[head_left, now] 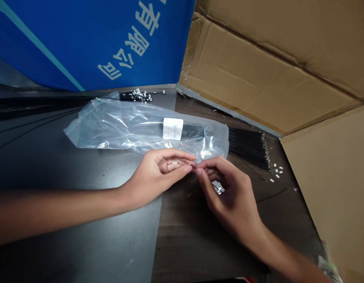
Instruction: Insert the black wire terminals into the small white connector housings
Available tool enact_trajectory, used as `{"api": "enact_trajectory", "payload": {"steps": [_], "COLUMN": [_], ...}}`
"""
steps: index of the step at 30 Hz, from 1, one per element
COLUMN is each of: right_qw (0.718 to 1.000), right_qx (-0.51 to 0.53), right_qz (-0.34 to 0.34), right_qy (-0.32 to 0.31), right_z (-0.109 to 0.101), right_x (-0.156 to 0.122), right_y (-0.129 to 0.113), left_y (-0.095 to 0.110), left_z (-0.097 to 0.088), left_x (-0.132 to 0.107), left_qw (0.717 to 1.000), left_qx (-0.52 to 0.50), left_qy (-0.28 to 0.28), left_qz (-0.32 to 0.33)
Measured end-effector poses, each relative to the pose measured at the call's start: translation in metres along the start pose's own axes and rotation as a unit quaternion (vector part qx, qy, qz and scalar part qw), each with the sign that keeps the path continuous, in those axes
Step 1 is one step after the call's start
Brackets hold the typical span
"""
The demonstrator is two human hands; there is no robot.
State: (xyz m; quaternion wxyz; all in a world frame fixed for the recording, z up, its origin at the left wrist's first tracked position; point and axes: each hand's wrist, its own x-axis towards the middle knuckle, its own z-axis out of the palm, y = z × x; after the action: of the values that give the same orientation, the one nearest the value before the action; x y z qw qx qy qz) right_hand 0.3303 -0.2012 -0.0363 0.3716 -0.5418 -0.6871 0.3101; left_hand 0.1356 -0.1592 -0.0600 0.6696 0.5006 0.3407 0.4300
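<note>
Just past L hand: plas. bag

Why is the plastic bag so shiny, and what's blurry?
In the head view, bright white glare, probably reflected light, catches the creases of the clear plastic bag; in the head view, a softer sheen lies on the grey work surface; in the head view, the white label's small print and the tiny thing between the fingers look fuzzy.

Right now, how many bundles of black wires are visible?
2: the left bundle, near the blue panel; the right bundle, protruding from the clear bag. Others may be hidden.
</note>
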Motion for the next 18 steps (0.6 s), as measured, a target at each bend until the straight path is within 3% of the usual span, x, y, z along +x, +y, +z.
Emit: {"api": "enact_trajectory", "payload": {"steps": [5,18], "right_qw": [1.000,0.995], "right_qx": [0.016,0.060], "right_qz": [0.002,0.079], "right_qy": [-0.007,-0.021], "right_z": [0.0010,0.0059], "right_x": [-0.0054,-0.0062], "right_y": [-0.0020,-0.0028], "left_y": [0.0024,-0.0055], "left_z": [-0.0025,-0.0052], "left_x": [-0.0016,-0.0048], "left_qw": [0.998,0.992], "left_qx": [0.039,0.108], "left_qy": [-0.039,-0.060], "left_qz": [0.020,0.025]}}
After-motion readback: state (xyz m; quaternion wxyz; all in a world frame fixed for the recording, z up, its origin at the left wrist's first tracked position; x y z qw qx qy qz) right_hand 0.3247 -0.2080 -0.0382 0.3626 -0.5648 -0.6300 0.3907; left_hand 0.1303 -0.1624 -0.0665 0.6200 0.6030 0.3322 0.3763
